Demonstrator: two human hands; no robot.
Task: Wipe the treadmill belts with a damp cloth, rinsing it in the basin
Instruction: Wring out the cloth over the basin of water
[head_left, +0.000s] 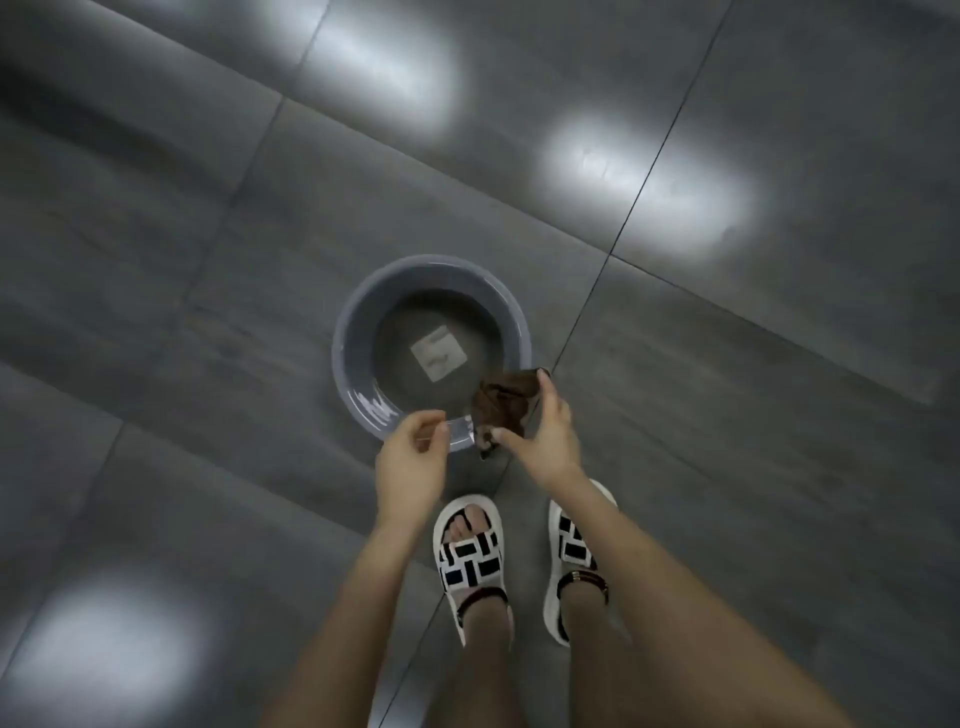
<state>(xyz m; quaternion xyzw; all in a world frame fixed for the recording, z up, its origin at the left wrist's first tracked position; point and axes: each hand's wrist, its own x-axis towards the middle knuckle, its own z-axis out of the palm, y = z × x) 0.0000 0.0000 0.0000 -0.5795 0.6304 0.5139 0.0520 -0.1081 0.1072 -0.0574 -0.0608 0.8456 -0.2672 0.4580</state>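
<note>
You stood over the grey basin (348, 332), both forearms stretched forward and down from the lower edge of the view. Your right hand (543, 434) reached out above the basin's near right rim, fingers and thumb pinched on the brown cloth (503, 402); the index finger pointed up along the cloth's far edge while the thumb pressed its lower corner. The cloth hung bunched and creased over the rim, partly above the water and partly outside it. Your left hand (413, 457) hovered just beside it, above the near rim, holding nothing; its fingers were curled loosely inward with the thumb near the fingertips, apart from the cloth.

The basin sat on the grey tiled floor (208, 260), with murky water in it and a pale square label (438, 352) showing through at the bottom. Your feet in white sandals (470, 561) stood just behind it. The right forearm covered part of the right sandal. Motion blur softened the cloth's folds, so its lower tip was hard to make out.
</note>
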